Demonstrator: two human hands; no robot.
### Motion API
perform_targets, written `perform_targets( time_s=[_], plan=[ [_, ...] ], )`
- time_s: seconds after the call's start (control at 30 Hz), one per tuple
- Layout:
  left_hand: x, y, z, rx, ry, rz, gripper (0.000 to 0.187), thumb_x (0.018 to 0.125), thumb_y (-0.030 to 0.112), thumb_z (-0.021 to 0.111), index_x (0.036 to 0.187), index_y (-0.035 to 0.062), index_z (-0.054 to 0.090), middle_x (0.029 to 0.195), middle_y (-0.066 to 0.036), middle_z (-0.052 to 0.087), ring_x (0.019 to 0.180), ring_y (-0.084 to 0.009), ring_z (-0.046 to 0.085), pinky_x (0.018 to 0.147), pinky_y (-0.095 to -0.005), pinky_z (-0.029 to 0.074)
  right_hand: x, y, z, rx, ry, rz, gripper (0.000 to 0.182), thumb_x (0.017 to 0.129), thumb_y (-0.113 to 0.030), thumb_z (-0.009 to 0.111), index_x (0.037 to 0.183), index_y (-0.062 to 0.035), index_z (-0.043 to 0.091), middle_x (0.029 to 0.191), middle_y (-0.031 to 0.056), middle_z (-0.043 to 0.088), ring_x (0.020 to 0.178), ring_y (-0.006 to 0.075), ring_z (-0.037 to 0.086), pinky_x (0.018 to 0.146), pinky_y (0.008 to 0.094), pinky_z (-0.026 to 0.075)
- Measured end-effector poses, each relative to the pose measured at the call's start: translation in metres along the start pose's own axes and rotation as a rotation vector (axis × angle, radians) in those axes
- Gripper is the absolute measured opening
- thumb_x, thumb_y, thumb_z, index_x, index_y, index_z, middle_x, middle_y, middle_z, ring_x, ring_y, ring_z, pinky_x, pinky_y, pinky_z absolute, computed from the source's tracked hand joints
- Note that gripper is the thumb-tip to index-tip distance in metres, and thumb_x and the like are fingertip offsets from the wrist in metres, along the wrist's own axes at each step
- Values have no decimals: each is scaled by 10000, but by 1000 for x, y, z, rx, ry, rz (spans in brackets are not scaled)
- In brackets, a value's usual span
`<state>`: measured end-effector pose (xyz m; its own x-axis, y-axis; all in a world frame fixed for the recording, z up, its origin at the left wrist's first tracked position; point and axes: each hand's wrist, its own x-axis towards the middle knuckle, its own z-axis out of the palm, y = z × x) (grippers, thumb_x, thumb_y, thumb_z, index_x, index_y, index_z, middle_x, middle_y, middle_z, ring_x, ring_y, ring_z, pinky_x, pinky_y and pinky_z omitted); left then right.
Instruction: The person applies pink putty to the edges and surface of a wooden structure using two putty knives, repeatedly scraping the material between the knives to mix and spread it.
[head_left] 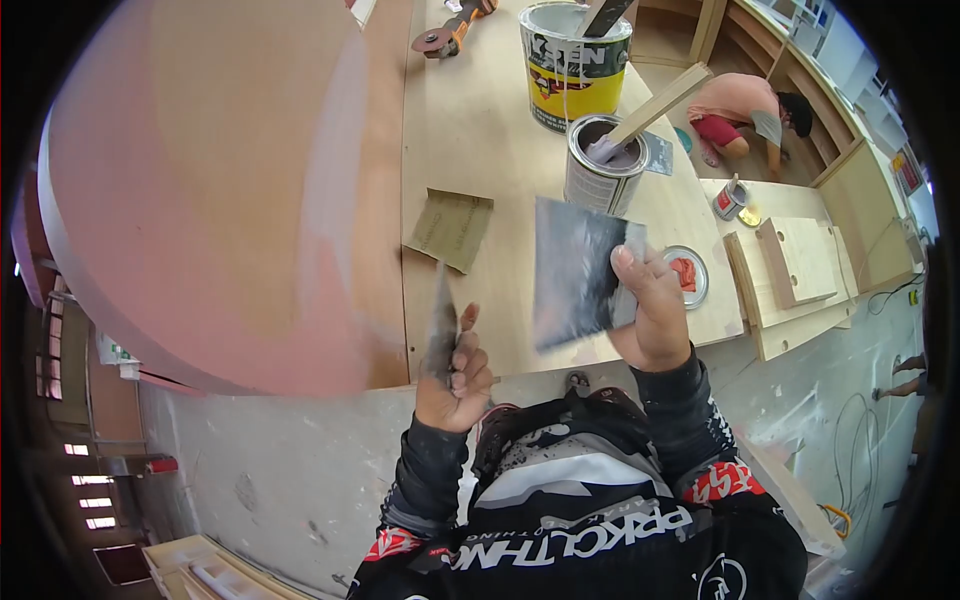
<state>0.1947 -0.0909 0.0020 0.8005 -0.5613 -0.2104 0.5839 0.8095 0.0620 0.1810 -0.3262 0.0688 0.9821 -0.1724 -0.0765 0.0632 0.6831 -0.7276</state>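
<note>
In my left hand point(455, 385) is a thin, dark putty knife point(441, 325), seen nearly edge-on and slightly blurred, with my fingers closed round its lower part. My right hand point(655, 305) pinches the right edge of a flat metal putty spreader point(578, 275), thumb on the near face. Its broad face is smeared with grey and white. Both tools are held apart, above the plywood bench point(520, 160). A creased piece of brown sandpaper point(450, 228) lies just beyond the left tool. Close to my right hand is a round lid point(688, 277) with red-orange paste in it.
A large paint can point(575, 75) and a smaller can point(598, 185) with a wooden stick stand at the back. An angle grinder point(450, 32) lies farther left. The pinkish curved panel point(220, 200) fills the left. Another person point(745, 110) crouches at back right, beyond wooden pieces point(800, 265).
</note>
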Motion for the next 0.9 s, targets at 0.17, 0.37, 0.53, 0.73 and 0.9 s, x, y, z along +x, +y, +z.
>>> perform_targets(
  time_s=[0.17,0.37,0.53,0.73,0.9],
  plan=[
    [-2,-12,42,840,214,207,194,1021,251,553,1064,62,568,655,25,483,454,-87,441,357,-215,297,29,46,-48,-380,-233,235,291,987,-204,612,1176,16,626,1029,20,667,888,87,593,816,253,476],
    [12,19,58,1000,262,396,322,942,247,700,1094,-13,584,945,-38,653,831,-111,595,769,-238,481,-25,-16,-33,-761,101,-260,267,928,-145,670,1156,-7,655,1019,74,681,905,138,613,803,285,490],
    [36,15,38,1151,224,557,338,937,211,706,1135,-37,591,978,-54,666,821,-94,591,752,-234,483,-40,-64,-13,-1227,-549,-1304,254,795,-117,727,1042,-171,741,1069,85,684,920,164,621,742,286,497],
    [14,7,68,1169,201,538,287,927,169,700,1078,-69,646,940,-75,698,806,-85,601,750,-224,477,13,-77,-57,-1751,-467,-1013,336,764,-14,670,1099,-36,656,890,86,700,716,272,652,630,355,513],
    [22,5,46,1367,355,706,249,919,190,692,991,-46,666,825,-14,669,724,-57,538,674,-223,452,-39,-92,-15,-1275,-707,-1215,315,793,45,663,1096,-38,661,1026,128,722,778,232,676,647,342,511]
  ],
)
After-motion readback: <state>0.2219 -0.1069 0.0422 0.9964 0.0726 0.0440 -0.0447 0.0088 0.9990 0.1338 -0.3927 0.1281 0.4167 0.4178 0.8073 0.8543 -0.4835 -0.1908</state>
